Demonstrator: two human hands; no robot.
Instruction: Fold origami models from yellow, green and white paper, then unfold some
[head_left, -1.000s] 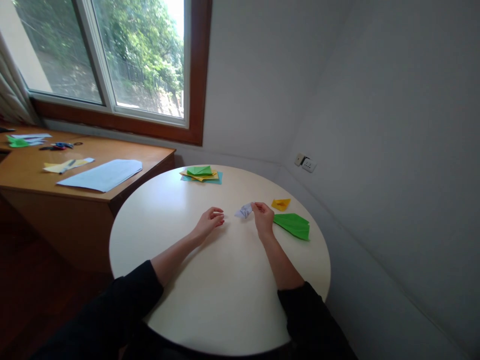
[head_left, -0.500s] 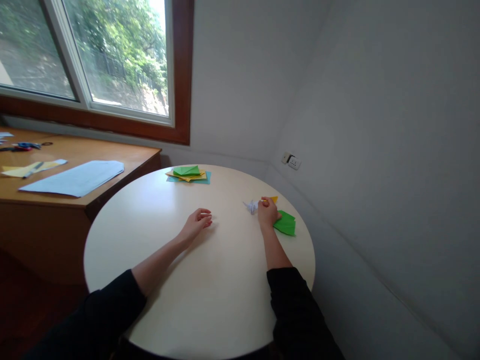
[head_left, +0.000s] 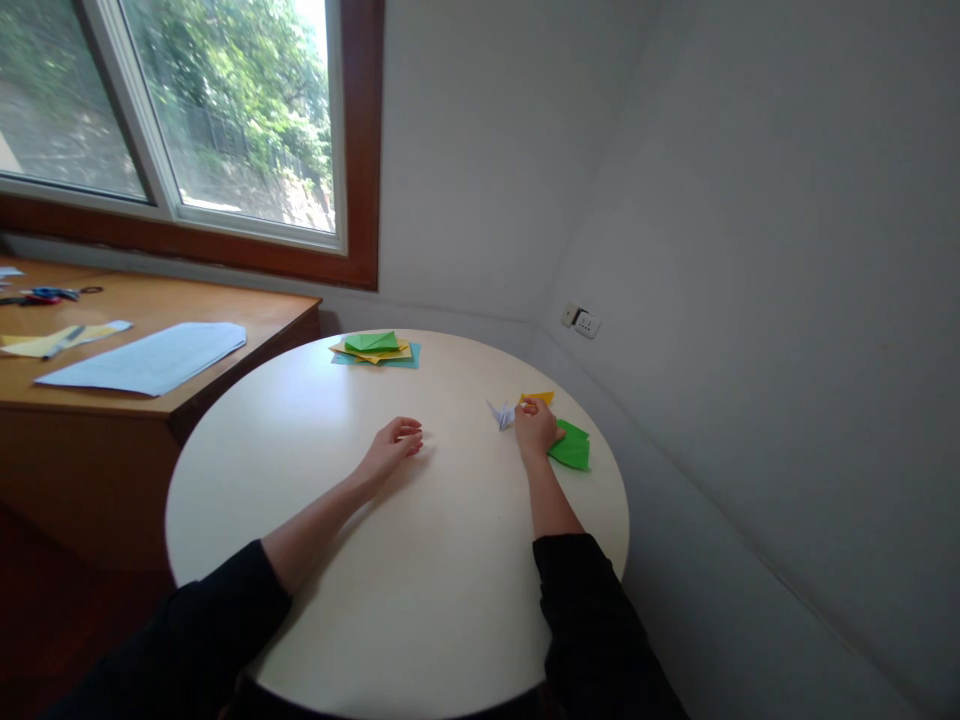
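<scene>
A small white origami crane (head_left: 503,415) is at the right side of the round white table. My right hand (head_left: 535,426) is at its right end, fingers curled in and seemingly pinching it; the exact grip is hidden behind the hand. Just beyond those fingers lies a yellow folded paper (head_left: 541,398). Right beside the wrist is a green folded paper (head_left: 572,446), partly covered by the hand. Over the middle of the table rests my left hand (head_left: 391,447), its fingers loosely bent and apart, holding nothing.
At the table's (head_left: 420,600) far edge lies a stack of green, yellow and blue papers (head_left: 375,347). A wooden desk (head_left: 274,302) on the left bears a large pale blue sheet (head_left: 154,358), yellow paper (head_left: 30,345) and scissors (head_left: 52,294). A wall socket (head_left: 586,323) is at right.
The white crane has tilted slightly and looks sharper. My right hand has shifted a little, showing more of the yellow paper. My left hand stays in place.
</scene>
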